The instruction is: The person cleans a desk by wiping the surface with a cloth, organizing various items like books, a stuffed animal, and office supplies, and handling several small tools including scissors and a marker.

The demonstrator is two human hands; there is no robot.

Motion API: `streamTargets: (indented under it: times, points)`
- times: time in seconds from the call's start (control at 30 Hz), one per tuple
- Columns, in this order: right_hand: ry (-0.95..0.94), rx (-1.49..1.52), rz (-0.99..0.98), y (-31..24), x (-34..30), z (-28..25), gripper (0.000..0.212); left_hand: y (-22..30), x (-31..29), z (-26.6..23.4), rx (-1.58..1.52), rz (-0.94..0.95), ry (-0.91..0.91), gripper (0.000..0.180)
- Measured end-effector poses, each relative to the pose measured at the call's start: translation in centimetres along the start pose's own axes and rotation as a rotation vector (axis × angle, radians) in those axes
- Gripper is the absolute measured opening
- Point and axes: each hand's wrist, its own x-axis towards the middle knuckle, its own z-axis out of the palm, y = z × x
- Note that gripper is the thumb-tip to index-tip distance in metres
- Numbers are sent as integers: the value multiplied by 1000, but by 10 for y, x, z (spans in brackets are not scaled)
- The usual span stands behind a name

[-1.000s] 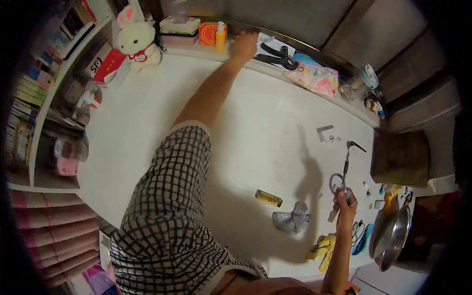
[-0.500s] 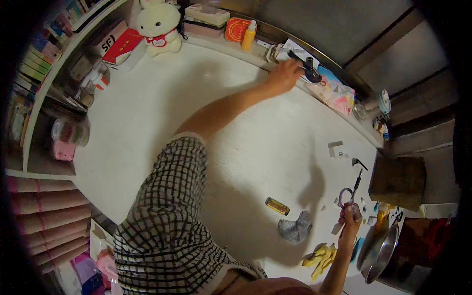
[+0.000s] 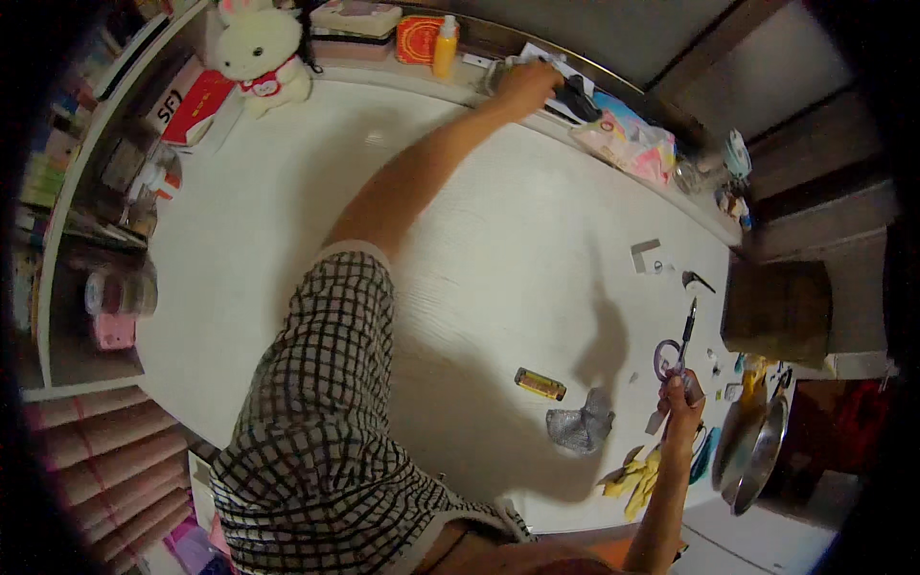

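Observation:
My left hand [image 3: 527,88] stretches to the ledge along the back of the table. Its fingers are bent beside a black object [image 3: 578,99], whose kind I cannot make out; what lies under the fingertips is hidden. My right hand [image 3: 682,401] is closed at the right side of the table. From its fingers rise a pen [image 3: 688,329] with a black grip, tip pointing away from me, and a purple ring-shaped handle [image 3: 657,357], which looks like scissors. Left of this hand lie a crumpled silvery grey wrap [image 3: 580,423] and a small yellow-and-black strip [image 3: 540,383].
A pink patterned bag [image 3: 632,146], a yellow bottle [image 3: 444,48] and a white plush rabbit [image 3: 255,48] line the back. At right are a small white box [image 3: 646,256], a black hooked piece [image 3: 699,281], yellow gloves or cloth [image 3: 634,484] and a metal bowl [image 3: 757,455].
The whole view has shifted, so the table's things sit higher in the picture. My left hand has gone a little farther onto the ledge. The right hand still holds the pen and ring handle.

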Motion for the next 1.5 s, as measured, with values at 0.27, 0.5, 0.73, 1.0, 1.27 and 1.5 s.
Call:
streamTargets:
  times: [0.27, 0.5, 0.73, 1.0, 1.27, 1.5]
  points:
    - [51, 7, 55, 20, -8, -10, 29, -11, 40, -13, -326, -72, -133, 23]
    - [72, 22, 50, 30, -19, -28, 24, -18, 26, -6, -16, 240, -77, 28]
    - [135, 58, 97, 43, -29, -33, 22, 1, 5, -17, 256, 152, -256, 56]
    - [128, 68, 103, 48, -29, -35, 23, 6, 13, -10, 358, 280, -487, 67]
    - [149, 96, 101, 57, -28, -37, 23, -2, 33, -12, 238, 306, -562, 52]
    - [138, 92, 112, 57, -33, -38, 22, -7, 41, -11, 254, 97, -384, 41]
